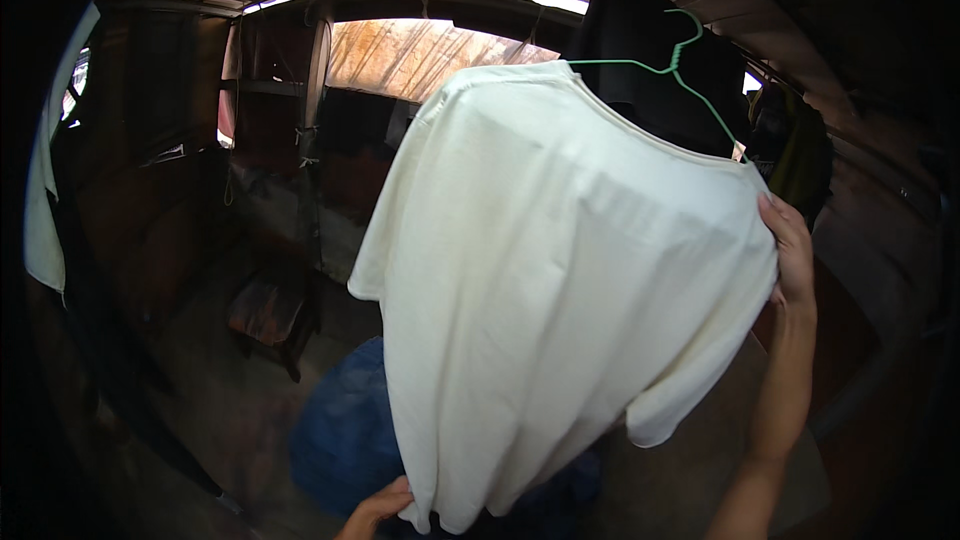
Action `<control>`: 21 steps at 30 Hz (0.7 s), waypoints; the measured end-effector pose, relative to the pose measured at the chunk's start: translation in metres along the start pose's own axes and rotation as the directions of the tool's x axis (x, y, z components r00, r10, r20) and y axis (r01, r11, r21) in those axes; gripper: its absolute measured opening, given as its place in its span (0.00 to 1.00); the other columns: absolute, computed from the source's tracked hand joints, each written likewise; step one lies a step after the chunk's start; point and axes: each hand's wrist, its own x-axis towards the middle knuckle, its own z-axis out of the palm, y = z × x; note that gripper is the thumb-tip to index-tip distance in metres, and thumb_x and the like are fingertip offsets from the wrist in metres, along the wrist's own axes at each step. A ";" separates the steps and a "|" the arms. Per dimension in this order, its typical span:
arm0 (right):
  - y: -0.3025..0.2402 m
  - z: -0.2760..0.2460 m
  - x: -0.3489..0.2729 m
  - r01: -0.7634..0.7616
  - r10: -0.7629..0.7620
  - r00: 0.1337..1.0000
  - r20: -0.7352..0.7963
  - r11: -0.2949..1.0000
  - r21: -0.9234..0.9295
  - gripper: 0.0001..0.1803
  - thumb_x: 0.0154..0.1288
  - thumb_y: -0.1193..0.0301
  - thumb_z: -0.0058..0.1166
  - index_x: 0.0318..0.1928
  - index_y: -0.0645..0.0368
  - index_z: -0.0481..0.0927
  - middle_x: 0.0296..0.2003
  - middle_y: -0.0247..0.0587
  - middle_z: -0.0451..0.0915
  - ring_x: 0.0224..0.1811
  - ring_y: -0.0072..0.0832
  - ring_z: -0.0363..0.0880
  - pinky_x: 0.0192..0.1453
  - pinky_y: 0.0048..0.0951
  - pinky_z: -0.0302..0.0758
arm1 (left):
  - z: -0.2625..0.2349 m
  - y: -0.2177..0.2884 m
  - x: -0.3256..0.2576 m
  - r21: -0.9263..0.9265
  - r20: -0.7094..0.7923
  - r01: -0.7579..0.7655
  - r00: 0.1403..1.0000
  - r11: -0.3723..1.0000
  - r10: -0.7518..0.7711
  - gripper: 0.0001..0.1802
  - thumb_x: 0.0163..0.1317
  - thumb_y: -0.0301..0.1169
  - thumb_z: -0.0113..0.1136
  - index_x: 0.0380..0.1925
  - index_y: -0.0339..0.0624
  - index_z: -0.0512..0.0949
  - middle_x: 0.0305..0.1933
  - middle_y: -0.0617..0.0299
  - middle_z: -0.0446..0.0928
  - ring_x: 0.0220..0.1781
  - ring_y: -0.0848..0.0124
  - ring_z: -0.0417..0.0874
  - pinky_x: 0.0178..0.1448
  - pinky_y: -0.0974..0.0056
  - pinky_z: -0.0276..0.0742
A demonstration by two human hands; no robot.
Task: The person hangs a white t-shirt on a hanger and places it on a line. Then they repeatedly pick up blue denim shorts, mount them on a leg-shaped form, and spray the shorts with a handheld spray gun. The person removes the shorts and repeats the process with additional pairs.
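Note:
A white short-sleeved T-shirt [540, 290] fills the middle of the view, tilted, with a green wire hanger [670, 69] inside its neck. The hanger's hook points up in front of dark cloth. My right hand [790, 250] grips the shirt at the right shoulder, close to the hanger's end; its fingertips are partly behind the fabric. Low down, my left hand [385, 502] pinches the shirt's bottom hem at its left corner. Shirt cloth hides part of the left fingers.
Behind the shirt, a blue bundle [345, 425] rests low on the floor. A dark wooden stool [272, 318] stands at the left. Black cloth [630, 30] hangs at the upper right, and a pale cloth [42, 210] hangs at the far left. A post [312, 130] rises behind.

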 end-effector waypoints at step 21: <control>0.129 0.373 0.210 0.124 0.027 0.807 -0.590 0.969 0.214 0.21 0.80 0.65 0.38 0.41 0.71 0.78 0.35 0.49 0.81 0.38 0.32 0.78 0.49 0.37 0.73 | -0.196 0.023 0.005 0.199 -0.479 -0.173 0.842 0.965 0.249 0.21 0.70 0.30 0.61 0.60 0.32 0.75 0.55 0.49 0.81 0.50 0.68 0.84 0.53 0.66 0.80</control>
